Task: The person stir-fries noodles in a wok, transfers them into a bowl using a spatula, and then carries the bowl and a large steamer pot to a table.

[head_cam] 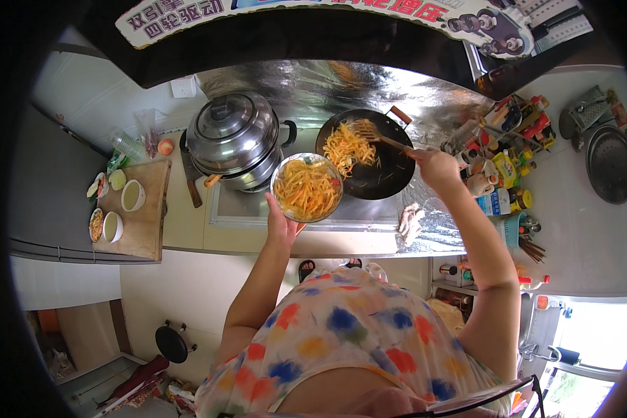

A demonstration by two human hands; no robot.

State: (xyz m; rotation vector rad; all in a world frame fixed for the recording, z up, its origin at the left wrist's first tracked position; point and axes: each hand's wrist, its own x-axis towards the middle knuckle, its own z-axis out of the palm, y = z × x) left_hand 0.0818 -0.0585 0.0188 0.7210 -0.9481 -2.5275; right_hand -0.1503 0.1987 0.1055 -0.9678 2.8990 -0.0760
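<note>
My left hand (pixel 281 222) holds a clear glass bowl (pixel 275 201) from below and its near side. Shredded vegetables in yellow and orange (pixel 308 189) fill this bowl, beside the left rim of a dark wok (pixel 384 180). In my right hand (pixel 436 168) is the handle of a slotted wooden spatula (pixel 389 141). Its blade rests against another heap of shredded vegetables (pixel 347 149) on the wok's left side. The wok has a wooden-gripped side handle (pixel 398 116) at the back. Its right part shows bare dark metal with a few shreds.
Left of the bowl stands a lidded steel steamer pot (pixel 235 138), with a cleaver (pixel 192 180) beside it. A wooden board (pixel 151 209) bears several bowls at the far left. Seasoning bottles (pixel 507 167) crowd the right side. A cloth (pixel 410 223) lies near the counter's front edge. A range hood (pixel 313 47) overhangs the stove.
</note>
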